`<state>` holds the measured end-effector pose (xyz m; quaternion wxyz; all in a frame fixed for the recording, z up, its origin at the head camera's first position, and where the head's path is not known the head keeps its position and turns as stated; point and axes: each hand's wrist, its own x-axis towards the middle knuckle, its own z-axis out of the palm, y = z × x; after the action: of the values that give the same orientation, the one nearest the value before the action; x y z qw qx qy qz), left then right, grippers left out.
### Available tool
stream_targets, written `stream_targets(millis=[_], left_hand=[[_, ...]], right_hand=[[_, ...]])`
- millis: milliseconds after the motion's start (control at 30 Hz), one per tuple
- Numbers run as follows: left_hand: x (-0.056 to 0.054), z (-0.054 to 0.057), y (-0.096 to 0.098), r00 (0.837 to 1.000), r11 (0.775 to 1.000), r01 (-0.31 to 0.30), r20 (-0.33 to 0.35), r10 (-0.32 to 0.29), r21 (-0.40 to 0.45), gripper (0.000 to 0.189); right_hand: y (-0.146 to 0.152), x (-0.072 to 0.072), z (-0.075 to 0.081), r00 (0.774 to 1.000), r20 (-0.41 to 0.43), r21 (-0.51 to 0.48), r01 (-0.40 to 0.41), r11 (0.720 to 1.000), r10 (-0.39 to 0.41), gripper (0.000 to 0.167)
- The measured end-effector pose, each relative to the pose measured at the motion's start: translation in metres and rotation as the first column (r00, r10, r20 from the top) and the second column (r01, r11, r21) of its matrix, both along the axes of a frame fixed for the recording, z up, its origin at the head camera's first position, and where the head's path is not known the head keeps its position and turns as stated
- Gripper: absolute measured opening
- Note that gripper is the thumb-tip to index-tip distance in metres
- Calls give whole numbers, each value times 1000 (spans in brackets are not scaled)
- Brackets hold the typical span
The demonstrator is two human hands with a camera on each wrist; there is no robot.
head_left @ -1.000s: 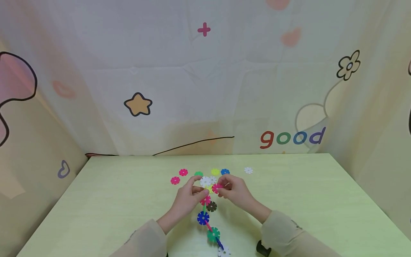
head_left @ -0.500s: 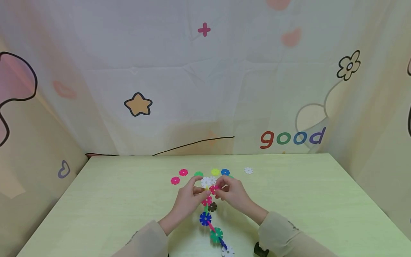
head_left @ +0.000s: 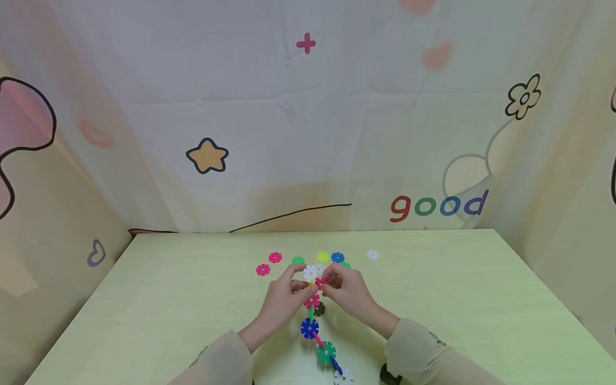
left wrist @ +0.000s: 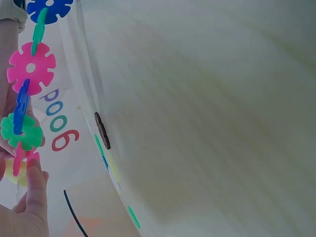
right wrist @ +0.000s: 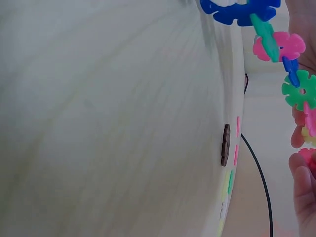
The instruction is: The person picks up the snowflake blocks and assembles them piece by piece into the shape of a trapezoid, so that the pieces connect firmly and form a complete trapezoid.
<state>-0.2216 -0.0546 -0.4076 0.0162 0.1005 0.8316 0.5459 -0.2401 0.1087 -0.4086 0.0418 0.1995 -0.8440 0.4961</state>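
Observation:
A chain of notched plastic snowflake discs hangs below my hands in the head view. Among its pieces are a pink disc (head_left: 312,301), a dark blue disc (head_left: 309,328), a green disc (head_left: 326,353) and a white disc (head_left: 344,377). My left hand (head_left: 281,302) pinches the chain's upper end, where a yellow disc (left wrist: 17,174) shows in the left wrist view. Between thumb and fingers my right hand (head_left: 351,294) holds another pink disc (head_left: 320,283), against the yellow one. Fingers partly hide where these two meet.
On the table (head_left: 159,310) behind the hands lie loose discs: two pink (head_left: 262,270), green (head_left: 298,260), yellow (head_left: 323,257), blue (head_left: 338,257) and white (head_left: 372,255). A brown disc (head_left: 320,309) lies beside the chain. A printed curtain (head_left: 308,133) stands behind.
My right hand has moved slightly left, bringing the pink disc up to the yellow one and turning it more edge-on. The hanging chain has swung a little right.

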Motion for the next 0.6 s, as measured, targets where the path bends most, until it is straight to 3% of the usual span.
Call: stream_targets(millis=[367,600], left_hand=[[3,0,-2,999,998,42,-8,-41,39,52],[7,3,1,999,998,37,-29,-35,54,51]], right_hand=[[-2,7,-2,988,-150,15,22,1000,-20,10],[-3,10,-2,973,-230,4,27,1000,-25,9]])
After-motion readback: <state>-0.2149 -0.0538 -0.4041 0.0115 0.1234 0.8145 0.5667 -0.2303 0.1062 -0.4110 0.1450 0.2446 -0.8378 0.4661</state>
